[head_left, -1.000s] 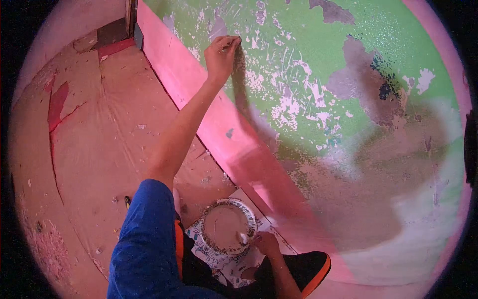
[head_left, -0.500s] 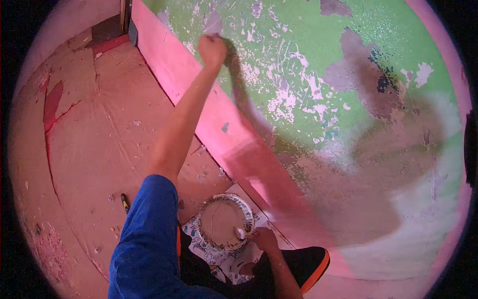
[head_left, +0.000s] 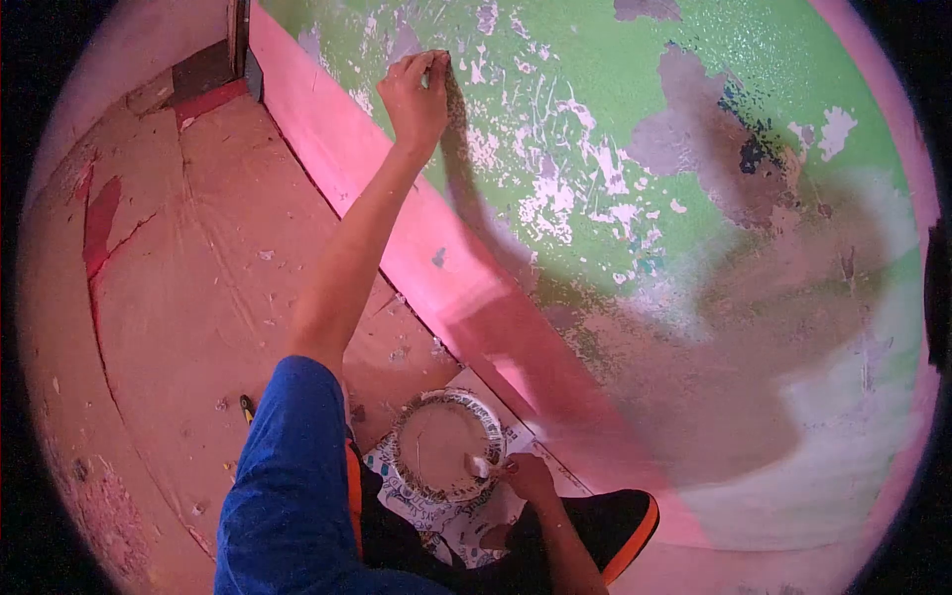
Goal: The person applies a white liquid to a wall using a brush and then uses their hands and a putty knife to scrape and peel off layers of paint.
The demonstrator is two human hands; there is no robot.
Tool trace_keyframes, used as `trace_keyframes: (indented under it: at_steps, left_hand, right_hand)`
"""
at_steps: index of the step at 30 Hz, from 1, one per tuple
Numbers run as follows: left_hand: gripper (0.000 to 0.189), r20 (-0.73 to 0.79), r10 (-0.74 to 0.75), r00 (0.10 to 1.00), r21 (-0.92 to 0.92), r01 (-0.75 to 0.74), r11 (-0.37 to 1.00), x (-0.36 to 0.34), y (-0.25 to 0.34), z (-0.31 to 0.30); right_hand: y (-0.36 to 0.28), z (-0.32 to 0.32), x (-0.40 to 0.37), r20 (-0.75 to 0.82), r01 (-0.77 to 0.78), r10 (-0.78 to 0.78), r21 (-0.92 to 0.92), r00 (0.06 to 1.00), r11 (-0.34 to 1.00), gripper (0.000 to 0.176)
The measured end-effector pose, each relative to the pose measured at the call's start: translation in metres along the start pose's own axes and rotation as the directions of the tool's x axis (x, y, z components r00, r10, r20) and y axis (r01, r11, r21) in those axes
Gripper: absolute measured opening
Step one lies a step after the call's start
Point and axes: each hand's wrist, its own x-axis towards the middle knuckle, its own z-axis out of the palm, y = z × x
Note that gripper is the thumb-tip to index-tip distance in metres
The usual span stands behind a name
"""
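Note:
My left hand [head_left: 415, 99] is raised at the green wall [head_left: 615, 89], near its flaked upper left part. Its fingers are bent in a pinch, and anything between the fingertips is too small to make out. Low in the view, my right hand [head_left: 529, 476] grips a small tool [head_left: 482, 465] with a whitish tip. That tip is over the right side of a round bucket [head_left: 441, 446] of pale brownish material, whose rim is smeared. Printed paper [head_left: 412, 506] lies under the bucket.
A pink band [head_left: 436, 248] runs along the bottom of the wall. Cracked reddish floor [head_left: 218, 268] with scattered flakes spreads left. A black-and-yellow handle [head_left: 247, 408] lies beside the blue sleeve [head_left: 288, 466]. A dark shoe with an orange edge [head_left: 635, 526] is at the lower right.
My left hand has moved slightly up and left along the wall, and its fingers are less tightly curled. The view has shifted a little. My right hand stays by the bucket.

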Motion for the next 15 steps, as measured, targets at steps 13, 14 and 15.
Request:
trace_keyframes:
  at_steps: [13, 14, 15]
  left_hand:
    - [0.015, 0.385, -0.068, 0.92, 0.326, -0.067, 0.943, -0.025, -0.012, -0.01]
    - [0.015, 0.388, -0.062, 0.92, 0.321, -0.071, 0.944, -0.029, -0.017, -0.015]
    - [0.014, 0.376, -0.063, 0.925, 0.217, -0.022, 0.976, -0.03, -0.024, -0.021]
  right_hand:
    - [-0.018, -0.012, -0.001, 0.099, -0.069, 0.065, 0.032, 0.993, 0.997, 0.026]
    - [-0.017, -0.011, 0.0, 0.095, -0.072, 0.068, 0.037, 0.993, 0.997, 0.028]
    - [-0.016, -0.011, 0.0, 0.091, -0.073, 0.069, 0.045, 0.993, 0.996, 0.028]
